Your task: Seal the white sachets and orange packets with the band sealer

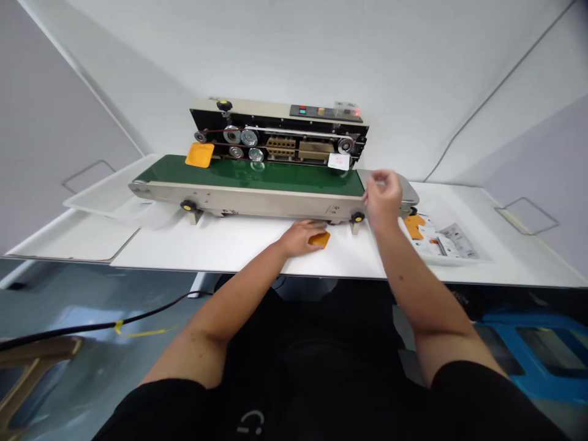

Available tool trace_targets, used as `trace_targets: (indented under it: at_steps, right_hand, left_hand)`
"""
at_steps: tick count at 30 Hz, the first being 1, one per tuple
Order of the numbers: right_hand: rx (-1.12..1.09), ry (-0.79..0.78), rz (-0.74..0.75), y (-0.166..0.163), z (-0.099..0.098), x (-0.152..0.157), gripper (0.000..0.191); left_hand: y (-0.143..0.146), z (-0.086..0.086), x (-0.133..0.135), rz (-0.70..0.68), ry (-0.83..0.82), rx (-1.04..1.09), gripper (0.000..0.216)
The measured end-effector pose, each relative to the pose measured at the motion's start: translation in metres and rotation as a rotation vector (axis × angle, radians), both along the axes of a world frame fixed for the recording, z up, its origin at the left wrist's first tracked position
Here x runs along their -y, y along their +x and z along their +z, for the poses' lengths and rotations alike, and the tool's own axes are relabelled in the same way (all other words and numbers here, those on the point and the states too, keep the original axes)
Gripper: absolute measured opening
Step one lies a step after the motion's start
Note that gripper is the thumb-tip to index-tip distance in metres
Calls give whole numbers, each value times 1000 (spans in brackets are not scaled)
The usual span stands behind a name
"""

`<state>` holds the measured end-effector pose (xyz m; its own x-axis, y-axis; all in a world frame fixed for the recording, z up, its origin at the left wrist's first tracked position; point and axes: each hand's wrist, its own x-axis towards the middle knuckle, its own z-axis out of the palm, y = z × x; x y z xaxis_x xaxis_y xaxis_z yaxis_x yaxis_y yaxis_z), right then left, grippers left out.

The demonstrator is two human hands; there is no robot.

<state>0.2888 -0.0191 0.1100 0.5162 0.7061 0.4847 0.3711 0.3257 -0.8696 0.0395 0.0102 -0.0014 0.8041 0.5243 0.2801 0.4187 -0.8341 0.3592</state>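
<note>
My left hand (299, 237) rests on the white table in front of the sealing machine, closed around a small orange packet (320, 239). My right hand (384, 195) is raised over the right end of the conveyor, fingers curled and smeared by motion; whether anything is between them I cannot make out. The band sealer (280, 122) stands behind its green belt (229, 174). Just left of my right hand, a white printed packet (339, 161) stands at the right end of the sealing head. Another orange packet (199, 155) is at the belt's left end.
A clear tray (459, 261) of white and orange packets sits on the right of the table (248, 245). At the left end of the conveyor is a translucent bin (110, 199). A blue plastic stool (533, 367) and a black cable (151, 315) are below.
</note>
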Motion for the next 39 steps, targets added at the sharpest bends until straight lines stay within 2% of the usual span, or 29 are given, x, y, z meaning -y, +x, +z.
trace_targets:
  at_steps: [2, 4, 6, 8, 10, 12, 16, 18, 22, 28, 34, 36, 39]
  right_hand:
    - [-26, -10, 130, -17, -39, 40, 21]
    - [-71, -137, 237, -31, -78, 69, 25]
    - [-138, -274, 310, -38, -106, 83, 30]
    - [-235, -349, 330, -39, -120, 86, 35]
    - [-330, -376, 332, -36, -122, 81, 36]
    - [-377, -401, 358, -34, -119, 77, 37]
    - [-250, -443, 486, -34, -115, 78, 38]
    - [-162, -447, 534, -36, -115, 82, 36]
    - [-125, -454, 596, -37, -112, 87, 39]
    - [-142, -446, 643, -36, -105, 85, 46]
    - [-267, -355, 574, -36, -113, 83, 45]
    - [-304, -334, 518, -37, -115, 84, 45]
    - [-335, -297, 412, -33, -108, 86, 42]
  left_hand:
    - [0, 2, 0, -10, -25, -62, 72]
    - [-1, 1, -2, -29, -70, -89, 78]
    - [-1, -3, -5, -37, -88, -51, 73]
    - [-2, -6, -7, -41, -79, 24, 60]
    - [-3, -8, -6, -59, -59, 112, 40]
    - [-3, -6, -2, -40, -15, 225, 30]
    - [-4, 3, 8, 104, 154, 437, 36]
    - [-5, 7, 10, 114, 235, 467, 37]
    - [-9, 11, 13, 119, 353, 432, 37]
    - [-6, 10, 22, 35, 387, 292, 32]
    - [4, 15, 31, -185, 290, 117, 42]
    - [4, 16, 32, -193, 286, 111, 39]
    - [1, 16, 31, -117, 322, 176, 47]
